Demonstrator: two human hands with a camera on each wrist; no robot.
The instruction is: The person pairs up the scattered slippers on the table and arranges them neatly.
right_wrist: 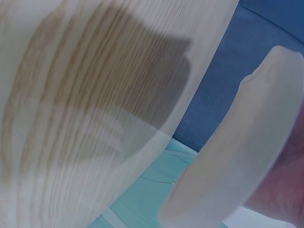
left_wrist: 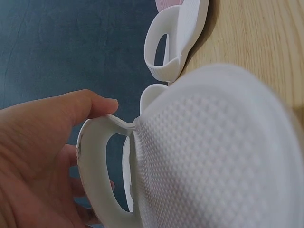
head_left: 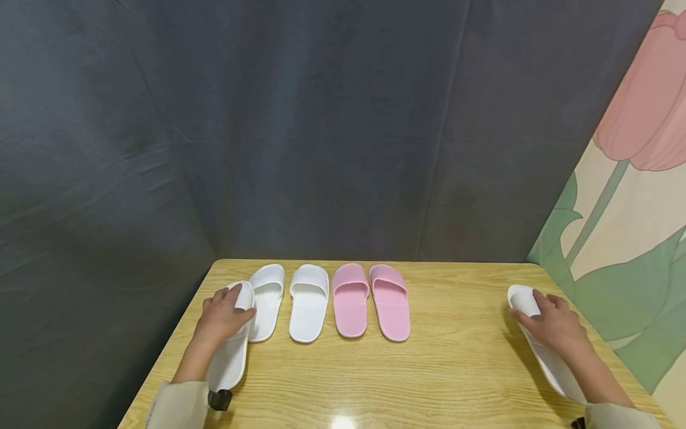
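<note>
At the table's left side, my left hand [head_left: 222, 316] grips a white slipper [head_left: 229, 366] by its strap. In the left wrist view the thumb lies along the strap's edge, and the slipper's textured footbed [left_wrist: 199, 156] faces the camera. Over on the right, my right hand [head_left: 554, 325] holds another white slipper [head_left: 557, 375] by the strap area; it hangs above the table, its shadow beneath. In the right wrist view that slipper's pale, blurred strap [right_wrist: 232, 152] hides most of the hand. Just right of the left hand lies a white slipper [head_left: 262, 316], partly covered by the held one.
Beside it lie another white slipper [head_left: 308, 310] and two pink slippers [head_left: 351, 310], [head_left: 391, 310], in a row near the back edge of the wooden table [head_left: 455, 357]. A dark curtain [head_left: 332, 131] hangs behind, and a tulip-painted wall [head_left: 632, 238] borders the right.
</note>
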